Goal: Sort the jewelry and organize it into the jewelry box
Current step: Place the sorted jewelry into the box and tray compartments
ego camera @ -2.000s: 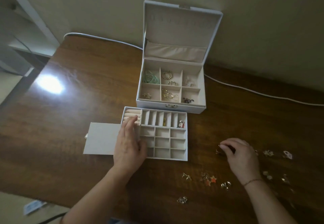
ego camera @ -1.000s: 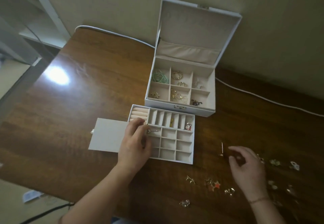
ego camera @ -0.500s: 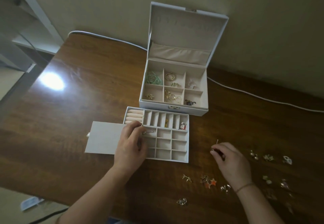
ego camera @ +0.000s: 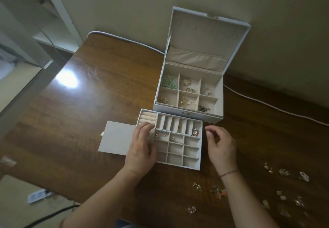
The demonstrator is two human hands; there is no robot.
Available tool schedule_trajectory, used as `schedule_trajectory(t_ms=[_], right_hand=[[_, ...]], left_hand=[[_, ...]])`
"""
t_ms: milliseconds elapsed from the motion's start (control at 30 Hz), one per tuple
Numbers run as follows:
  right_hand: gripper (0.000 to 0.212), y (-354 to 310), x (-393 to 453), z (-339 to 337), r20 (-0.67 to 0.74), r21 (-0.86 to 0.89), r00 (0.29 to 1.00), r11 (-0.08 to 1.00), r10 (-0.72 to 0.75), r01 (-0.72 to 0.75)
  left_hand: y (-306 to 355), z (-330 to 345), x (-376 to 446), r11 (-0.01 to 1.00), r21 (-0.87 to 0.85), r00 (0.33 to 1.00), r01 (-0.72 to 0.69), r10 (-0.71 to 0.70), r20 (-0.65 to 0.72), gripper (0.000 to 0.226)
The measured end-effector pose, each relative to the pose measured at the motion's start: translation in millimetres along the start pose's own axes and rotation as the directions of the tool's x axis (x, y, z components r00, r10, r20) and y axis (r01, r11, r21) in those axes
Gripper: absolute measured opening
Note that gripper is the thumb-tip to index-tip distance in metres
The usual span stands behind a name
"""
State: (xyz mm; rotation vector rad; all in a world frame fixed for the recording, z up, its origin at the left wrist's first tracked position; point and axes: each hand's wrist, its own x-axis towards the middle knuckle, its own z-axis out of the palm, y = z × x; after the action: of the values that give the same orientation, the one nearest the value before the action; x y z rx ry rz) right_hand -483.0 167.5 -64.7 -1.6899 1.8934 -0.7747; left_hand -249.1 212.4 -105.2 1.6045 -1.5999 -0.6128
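The white jewelry box (ego camera: pixel 188 110) is seen open at the far side of the bench (ego camera: pixel 89 103), with its divided tray (ego camera: pixel 191 164) set just in front of it. The left hand (ego camera: pixel 140 149) is laid on the tray's left edge, fingers curled over the rim, nothing visibly held. The right hand (ego camera: pixel 220 147) is held just right of the tray, its grip loose and empty; loose jewelry (ego camera: pixel 283 172) is scattered on the bench near right.
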Motion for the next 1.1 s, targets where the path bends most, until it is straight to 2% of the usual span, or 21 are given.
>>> schedule_trajectory(t_ms=[100,200,267,400,533,700,933,1100], right_hand=[[0.016,6.5,-6.2,-2.9,0.099,-0.097,0.992,0.991,-0.081,0.090],[0.011,1.8,-16.0,5.6,0.240,-0.172,0.941,0.944,-0.237,0.281],[0.009,-7.8,-19.9,16.1,0.286,-0.197,0.914,0.916,-0.288,0.350],[0.015,-20.6,-19.5,32.4,0.329,-0.319,0.912,0.880,-0.247,0.353],[0.013,-21.3,-18.6,38.1,0.354,-0.344,0.919,0.890,-0.172,0.299],[0.006,-26.9,-19.0,38.6,0.189,-0.249,0.972,0.950,-0.143,0.188],[0.017,-56.7,-13.2,68.6,0.299,-0.259,0.927,0.915,-0.228,0.309],[0.020,-36.3,-26.0,56.2,0.286,-0.175,0.916,0.924,-0.282,0.340]], left_hand=[[-1.2,0.4,-0.6,1.000,0.002,1.000,-0.010,0.010,0.004,0.060],[-1.2,1.5,-0.2,1.000,-0.005,1.000,-0.008,0.008,-0.010,0.059],[-1.0,1.7,-0.2,1.000,0.003,1.000,-0.009,0.009,-0.008,0.060],[-1.4,2.5,-0.4,0.999,0.024,1.000,-0.027,0.027,-0.003,0.057],[-1.8,2.7,-0.3,0.999,0.023,1.000,-0.030,0.030,-0.005,0.055],[1.7,0.8,0.3,1.000,0.029,1.000,-0.009,0.010,-0.019,0.049],[3.9,-0.9,1.6,0.999,0.040,1.000,-0.026,0.026,-0.003,0.053],[1.8,-0.7,1.1,0.994,0.096,0.998,-0.060,0.058,0.026,0.051]])
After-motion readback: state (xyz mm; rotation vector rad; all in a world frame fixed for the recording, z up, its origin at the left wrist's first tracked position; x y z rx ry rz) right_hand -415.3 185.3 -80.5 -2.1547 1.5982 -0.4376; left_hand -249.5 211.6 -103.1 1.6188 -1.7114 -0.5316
